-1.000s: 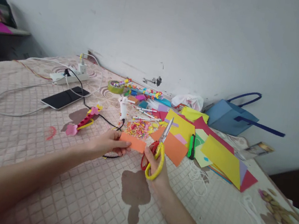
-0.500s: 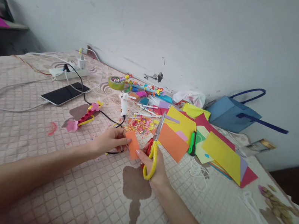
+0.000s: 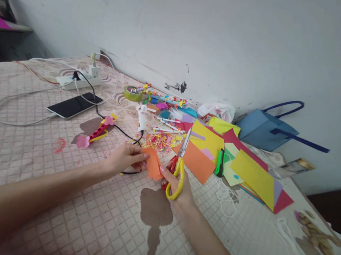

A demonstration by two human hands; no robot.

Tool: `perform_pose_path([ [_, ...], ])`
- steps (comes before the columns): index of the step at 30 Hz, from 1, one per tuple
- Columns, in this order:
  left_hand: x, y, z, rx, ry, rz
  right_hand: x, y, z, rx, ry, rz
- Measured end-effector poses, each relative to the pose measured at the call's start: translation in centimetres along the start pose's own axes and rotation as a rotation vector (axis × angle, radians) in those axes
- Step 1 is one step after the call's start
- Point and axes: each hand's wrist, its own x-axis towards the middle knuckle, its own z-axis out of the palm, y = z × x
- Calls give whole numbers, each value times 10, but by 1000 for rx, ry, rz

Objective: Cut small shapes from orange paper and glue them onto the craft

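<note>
A small piece of folded or layered orange paper (image 3: 153,164) is held between my two hands. My left hand (image 3: 128,158) pinches its upper left side between thumb and fingers. My right hand (image 3: 182,188) touches the paper's right edge with the thumb and also grips a pair of scissors (image 3: 177,178). One scissor handle is yellow, the other red, and the blades point up and away from me. The black cord of a white glue gun (image 3: 141,118) runs behind my left hand. A larger orange sheet (image 3: 199,163) lies just beyond the scissors.
Coloured paper sheets (image 3: 255,175), a green cutter (image 3: 220,162) and white string (image 3: 226,196) lie to the right. Small paper bits (image 3: 161,142) are scattered behind my hands. A phone (image 3: 74,105), power strip (image 3: 79,81) and pink flowered craft (image 3: 96,133) are left. A blue bag (image 3: 264,127) leans on the wall.
The orange paper now looks wider, with offset layers showing. My right hand and the scissors have shifted slightly right. My left hand stays nearly in place.
</note>
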Motion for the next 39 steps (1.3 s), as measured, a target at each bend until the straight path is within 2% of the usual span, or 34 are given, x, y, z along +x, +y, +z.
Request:
perform_pose_path([
  [7,2,0,2,-211,96,26,23,-15,-24,204,232,-30],
  [9,-2,4,6,-188,114,116,29,-19,-31,228,251,-25],
  [12,-11,9,9,61,140,370,31,-23,-34,258,258,11],
  [14,-18,11,8,273,109,536,26,-24,-29,263,249,19],
  [16,-24,10,7,410,25,629,18,-24,-20,238,197,-1],
  [20,-30,7,6,470,-108,629,1,-21,-2,143,-8,-27],
  [25,-30,5,11,511,-158,671,-7,-18,6,90,-18,-96],
  [27,-29,3,14,505,-128,657,-8,-18,6,47,-6,-114],
  [30,-25,-4,18,371,-72,525,-9,-19,6,-40,-6,-147],
  [35,-14,-16,19,64,-162,214,-12,-14,8,-112,-56,-178],
  [39,-12,-16,19,15,-137,109,-13,-7,7,-120,-100,-176],
])
